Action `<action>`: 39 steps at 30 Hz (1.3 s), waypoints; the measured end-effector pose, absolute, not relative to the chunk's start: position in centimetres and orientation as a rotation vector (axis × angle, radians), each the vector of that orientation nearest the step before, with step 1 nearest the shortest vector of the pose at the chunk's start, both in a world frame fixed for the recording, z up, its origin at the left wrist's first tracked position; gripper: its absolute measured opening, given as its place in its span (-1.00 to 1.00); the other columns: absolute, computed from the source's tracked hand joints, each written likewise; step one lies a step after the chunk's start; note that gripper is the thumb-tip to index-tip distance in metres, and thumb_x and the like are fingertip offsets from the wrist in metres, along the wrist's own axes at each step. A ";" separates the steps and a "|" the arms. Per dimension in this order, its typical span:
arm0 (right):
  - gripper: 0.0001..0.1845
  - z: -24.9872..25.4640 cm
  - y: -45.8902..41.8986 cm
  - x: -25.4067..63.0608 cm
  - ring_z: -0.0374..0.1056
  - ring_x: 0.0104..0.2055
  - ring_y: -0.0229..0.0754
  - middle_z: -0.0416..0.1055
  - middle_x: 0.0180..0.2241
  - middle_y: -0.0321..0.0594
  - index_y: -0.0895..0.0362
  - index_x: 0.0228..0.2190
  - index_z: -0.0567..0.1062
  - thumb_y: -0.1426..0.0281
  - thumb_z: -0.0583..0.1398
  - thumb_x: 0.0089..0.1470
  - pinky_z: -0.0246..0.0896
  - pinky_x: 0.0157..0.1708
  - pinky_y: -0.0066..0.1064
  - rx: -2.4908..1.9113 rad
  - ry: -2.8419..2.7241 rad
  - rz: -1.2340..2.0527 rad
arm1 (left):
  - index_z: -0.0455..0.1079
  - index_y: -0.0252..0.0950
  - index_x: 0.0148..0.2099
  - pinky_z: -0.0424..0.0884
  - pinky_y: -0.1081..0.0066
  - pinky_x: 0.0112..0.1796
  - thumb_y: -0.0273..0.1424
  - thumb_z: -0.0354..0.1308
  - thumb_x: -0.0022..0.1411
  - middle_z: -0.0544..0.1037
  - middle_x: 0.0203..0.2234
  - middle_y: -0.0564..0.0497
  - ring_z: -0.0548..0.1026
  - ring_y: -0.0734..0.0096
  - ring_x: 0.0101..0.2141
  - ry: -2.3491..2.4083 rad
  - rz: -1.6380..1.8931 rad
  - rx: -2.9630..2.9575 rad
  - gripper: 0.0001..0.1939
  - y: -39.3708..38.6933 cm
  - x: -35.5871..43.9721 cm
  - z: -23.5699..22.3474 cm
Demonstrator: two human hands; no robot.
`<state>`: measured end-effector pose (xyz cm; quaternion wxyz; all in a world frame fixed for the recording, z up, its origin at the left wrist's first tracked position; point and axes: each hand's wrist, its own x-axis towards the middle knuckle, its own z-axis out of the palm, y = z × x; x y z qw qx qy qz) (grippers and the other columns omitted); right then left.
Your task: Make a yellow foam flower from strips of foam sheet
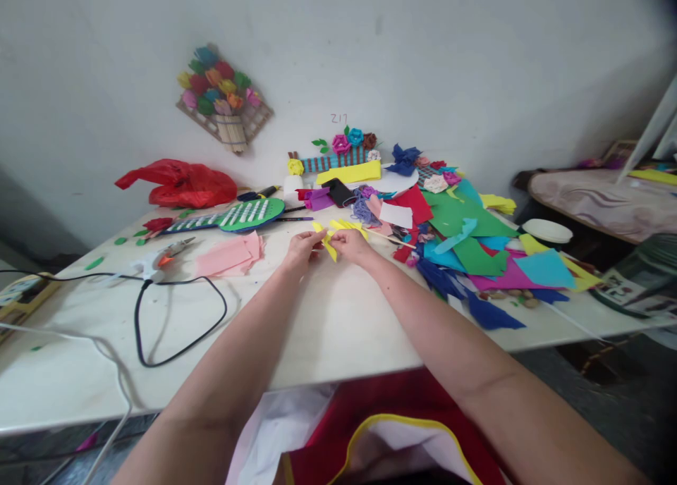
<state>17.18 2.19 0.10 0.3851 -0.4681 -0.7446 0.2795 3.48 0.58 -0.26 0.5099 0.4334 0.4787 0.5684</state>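
Both hands meet over the middle of the white table, working on one small piece of yellow paper [331, 251]. My left hand [305, 248] pinches its left side between thumb and fingers. My right hand [350, 247] pinches the same piece from the right, with the fingertips close to those of the left. Just behind the right hand lie more cut yellow paper pieces [346, 225]. A thin wooden stick [391, 239] lies to the right of that hand. Pink paper sheets [228, 255] rest to the left of the hands.
A glue gun [161, 259] with a looping black cord lies on the left. Farther back are a red plastic bag [183, 183], a green guitar-shaped craft [250, 215] and a black phone [338, 192]. Coloured paper scraps [470, 224] pile up at right, near a large jar [639, 277].
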 end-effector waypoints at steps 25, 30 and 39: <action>-0.80 0.2 1.4 16.7 0.04 -0.68 -0.42 0.26 -0.71 -0.40 0.19 -0.65 0.34 0.31 0.21 -0.22 -0.08 -0.64 -0.53 -1.098 -1.670 1.102 | 0.26 -0.33 -0.59 0.04 0.55 -0.63 -0.21 0.31 -0.29 0.35 -0.69 0.08 0.28 0.59 -0.61 1.161 1.453 1.039 -0.65 0.6 3.5 -0.4; -0.81 0.2 1.2 16.5 0.08 -0.65 -0.40 0.29 -0.70 -0.39 0.20 -0.63 0.36 0.32 0.20 -0.23 -0.04 -0.60 -0.53 -1.078 -1.709 1.105 | 0.25 -0.34 -0.60 0.04 0.54 -0.64 -0.25 0.31 -0.30 0.36 -0.67 0.08 0.29 0.59 -0.61 1.136 1.507 0.952 -0.66 0.7 3.4 -0.3; -0.83 0.1 1.2 16.5 0.12 -0.64 -0.38 0.29 -0.70 -0.38 0.19 -0.63 0.36 0.33 0.20 -0.25 -0.01 -0.60 -0.52 -1.077 -1.644 1.073 | 0.34 -0.36 -0.46 0.16 0.53 -0.61 -0.10 0.22 -0.17 0.43 -0.59 0.01 0.34 0.56 -0.59 1.053 1.537 0.801 -0.60 0.9 2.5 -0.1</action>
